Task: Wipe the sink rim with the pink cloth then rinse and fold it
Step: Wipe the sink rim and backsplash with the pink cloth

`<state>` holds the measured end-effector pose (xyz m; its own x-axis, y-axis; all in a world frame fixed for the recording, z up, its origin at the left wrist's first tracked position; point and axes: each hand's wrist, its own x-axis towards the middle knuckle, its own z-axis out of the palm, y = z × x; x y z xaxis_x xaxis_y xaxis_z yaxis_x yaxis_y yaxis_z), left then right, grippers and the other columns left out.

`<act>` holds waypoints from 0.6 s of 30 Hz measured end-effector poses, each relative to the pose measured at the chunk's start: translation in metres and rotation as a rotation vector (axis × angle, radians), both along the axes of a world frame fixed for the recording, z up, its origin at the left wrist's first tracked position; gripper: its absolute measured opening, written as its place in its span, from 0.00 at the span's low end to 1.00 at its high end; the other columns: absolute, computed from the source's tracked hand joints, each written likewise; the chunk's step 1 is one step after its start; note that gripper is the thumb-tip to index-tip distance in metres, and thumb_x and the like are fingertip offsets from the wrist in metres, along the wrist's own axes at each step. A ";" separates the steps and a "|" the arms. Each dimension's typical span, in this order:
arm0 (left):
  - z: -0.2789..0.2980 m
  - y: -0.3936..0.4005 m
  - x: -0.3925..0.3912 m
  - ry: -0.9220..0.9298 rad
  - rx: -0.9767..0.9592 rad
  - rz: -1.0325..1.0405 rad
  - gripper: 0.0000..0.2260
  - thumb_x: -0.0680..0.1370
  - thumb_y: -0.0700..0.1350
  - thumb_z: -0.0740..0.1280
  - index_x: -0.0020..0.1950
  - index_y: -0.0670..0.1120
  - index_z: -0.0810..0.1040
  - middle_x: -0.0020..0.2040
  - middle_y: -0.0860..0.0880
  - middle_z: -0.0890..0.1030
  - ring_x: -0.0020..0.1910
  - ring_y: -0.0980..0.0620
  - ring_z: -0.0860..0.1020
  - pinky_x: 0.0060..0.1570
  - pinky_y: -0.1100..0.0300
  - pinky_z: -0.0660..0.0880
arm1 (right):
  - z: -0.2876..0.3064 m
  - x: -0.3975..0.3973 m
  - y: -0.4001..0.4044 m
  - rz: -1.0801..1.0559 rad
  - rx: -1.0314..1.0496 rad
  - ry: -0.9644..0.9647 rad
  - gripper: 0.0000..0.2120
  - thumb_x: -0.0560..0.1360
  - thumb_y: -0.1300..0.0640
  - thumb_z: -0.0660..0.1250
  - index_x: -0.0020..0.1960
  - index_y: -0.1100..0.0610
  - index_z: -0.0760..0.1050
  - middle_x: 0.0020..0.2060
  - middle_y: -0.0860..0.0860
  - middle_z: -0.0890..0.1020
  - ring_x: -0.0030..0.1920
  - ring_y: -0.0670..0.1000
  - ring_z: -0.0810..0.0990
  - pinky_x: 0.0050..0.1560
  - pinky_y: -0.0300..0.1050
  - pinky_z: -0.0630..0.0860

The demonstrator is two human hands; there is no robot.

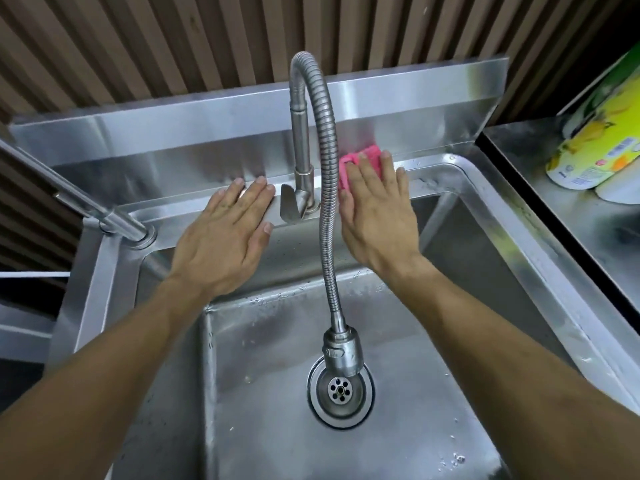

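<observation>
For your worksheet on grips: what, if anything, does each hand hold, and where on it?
The right hand presses flat on the pink cloth, covering its near part, not gripping. The left hand lies empty on the sink rim.

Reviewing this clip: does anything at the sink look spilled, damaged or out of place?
Nothing stands out. The right hand presses the pink cloth flat on the back sink rim; the left hand rests flat on the rim beside the faucet. Only scattered water droplets lie in the basin.
</observation>
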<state>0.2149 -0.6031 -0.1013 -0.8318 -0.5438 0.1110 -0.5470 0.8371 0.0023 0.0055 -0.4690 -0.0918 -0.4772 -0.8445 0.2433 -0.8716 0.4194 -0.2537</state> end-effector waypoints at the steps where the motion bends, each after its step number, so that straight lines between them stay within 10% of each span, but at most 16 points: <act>1: 0.000 0.000 -0.001 0.008 -0.005 0.004 0.27 0.86 0.56 0.43 0.84 0.49 0.53 0.84 0.51 0.54 0.83 0.48 0.51 0.82 0.50 0.49 | 0.000 0.009 -0.004 0.017 -0.002 0.004 0.26 0.87 0.49 0.49 0.84 0.56 0.56 0.83 0.54 0.57 0.84 0.58 0.47 0.83 0.56 0.42; 18: -0.002 -0.003 0.002 -0.011 -0.013 0.001 0.27 0.86 0.58 0.41 0.84 0.50 0.51 0.84 0.52 0.52 0.83 0.50 0.49 0.82 0.51 0.48 | -0.001 -0.018 0.005 0.126 -0.017 0.046 0.25 0.88 0.47 0.48 0.83 0.52 0.60 0.81 0.51 0.63 0.83 0.55 0.55 0.82 0.52 0.49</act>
